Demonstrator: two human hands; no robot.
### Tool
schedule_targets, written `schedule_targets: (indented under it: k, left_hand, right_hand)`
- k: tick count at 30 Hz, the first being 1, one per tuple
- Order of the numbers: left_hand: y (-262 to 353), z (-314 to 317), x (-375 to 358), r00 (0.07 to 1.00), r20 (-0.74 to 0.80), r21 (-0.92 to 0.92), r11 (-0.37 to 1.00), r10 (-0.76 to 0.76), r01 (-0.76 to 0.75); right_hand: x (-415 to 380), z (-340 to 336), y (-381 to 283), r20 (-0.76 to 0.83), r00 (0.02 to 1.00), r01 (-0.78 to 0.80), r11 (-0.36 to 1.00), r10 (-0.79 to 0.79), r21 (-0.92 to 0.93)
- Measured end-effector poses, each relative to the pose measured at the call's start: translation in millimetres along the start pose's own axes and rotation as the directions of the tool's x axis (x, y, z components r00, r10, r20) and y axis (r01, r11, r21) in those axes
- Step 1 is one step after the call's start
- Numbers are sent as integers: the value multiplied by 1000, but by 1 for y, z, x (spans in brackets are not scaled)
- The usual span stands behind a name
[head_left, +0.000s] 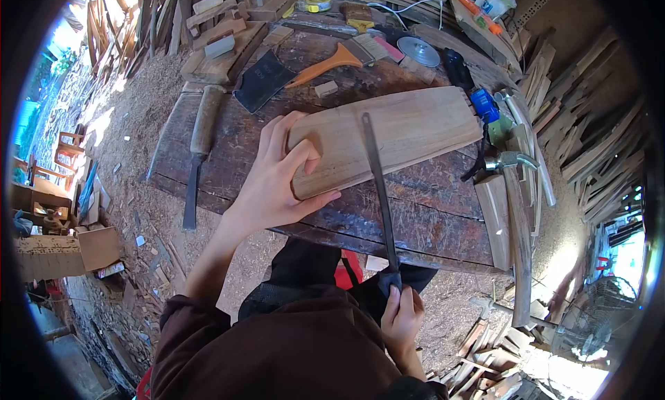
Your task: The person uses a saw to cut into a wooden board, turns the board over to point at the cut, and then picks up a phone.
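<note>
My left hand (277, 178) presses down on the near left end of a light wooden board (402, 133), gripping its edge against the dark workbench (429, 220). My right hand (402, 317) is closed around the handle of a long dark metal file (379, 185). The file runs from my hand up across the board, and its tip lies on the board's top face near the middle.
A chisel with a wooden handle (201, 144) lies at the bench's left. An orange-handled brush (325, 64), a sheet of dark sandpaper (263, 81), wood offcuts (215, 50), a blue object (483, 103) and a hammer (516, 213) lie around the board. Sawdust and scrap wood cover the ground.
</note>
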State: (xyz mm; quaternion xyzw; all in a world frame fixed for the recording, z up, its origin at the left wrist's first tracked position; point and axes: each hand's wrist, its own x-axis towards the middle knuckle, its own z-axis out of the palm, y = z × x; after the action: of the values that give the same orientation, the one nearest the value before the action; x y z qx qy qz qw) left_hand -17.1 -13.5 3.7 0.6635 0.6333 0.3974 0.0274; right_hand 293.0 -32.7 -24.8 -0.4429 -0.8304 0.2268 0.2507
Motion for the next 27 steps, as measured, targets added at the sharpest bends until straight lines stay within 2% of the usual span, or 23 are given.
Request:
schedule_targets:
  k: [4, 7, 9, 10, 12, 13, 15, 16, 17, 18, 19, 21, 25, 27]
  left_hand:
    - [5, -1, -5, 1000, 9, 7, 1000, -12, 12]
    - [9, -2, -5, 999, 7, 6, 999, -40, 40]
    - [10, -3, -4, 999, 13, -9, 999, -34, 34]
    - [10, -3, -4, 999, 7, 16, 999, -50, 50]
    - [13, 1, -3, 997, 1, 22, 997, -78, 78]
    - [6, 1, -2, 997, 38, 70, 995, -67, 64]
    - [1, 8, -6, 991, 27, 37, 991, -128, 127]
    - [4, 7, -6, 975, 51, -25, 976, -215, 217]
    - [4, 9, -7, 985, 21, -11, 985, -171, 171]
    - [-2, 12, -12, 988, 2, -48, 986, -157, 157]
    - [-6, 14, -13, 994, 16, -73, 991, -111, 112]
    - [-6, 12, -20, 999, 30, 93, 995, -29, 26]
    - [-8, 8, -20, 999, 34, 200, 979, 33, -39]
    - [-4, 12, -18, 998, -2, 44, 997, -68, 68]
  right_hand:
    - [12, 2, -5, 9, 999, 32, 998, -32, -54]
    - [10, 3, -8, 28, 999, -34, 999, 35, -34]
    - [-5, 4, -1, 53, 998, 17, 998, -14, -55]
    - [-10, 5, 3, 22, 1000, -7, 998, 8, -70]
    - [-21, 1, 5, 60, 998, 11, 998, -8, -57]
    - [-17, 4, 3, 50, 997, 58, 997, -56, -41]
    - [-11, 18, 8, 26, 996, 88, 994, -87, -65]
    - [-23, 60, 31, 15, 999, 32, 999, -32, 27]
    - [0, 40, 7, -12, 994, 100, 973, -105, -210]
    - [16, 32, -2, 40, 986, 167, 938, -163, -305]
    - [31, 26, -18, -32, 987, 140, 935, -159, -325]
    - [24, 25, -12, -65, 974, 176, 909, -216, -378]
    - [-8, 20, 7, -122, 970, 163, 935, -210, -314]
    - [-21, 9, 9, -57, 987, 135, 974, -147, -182]
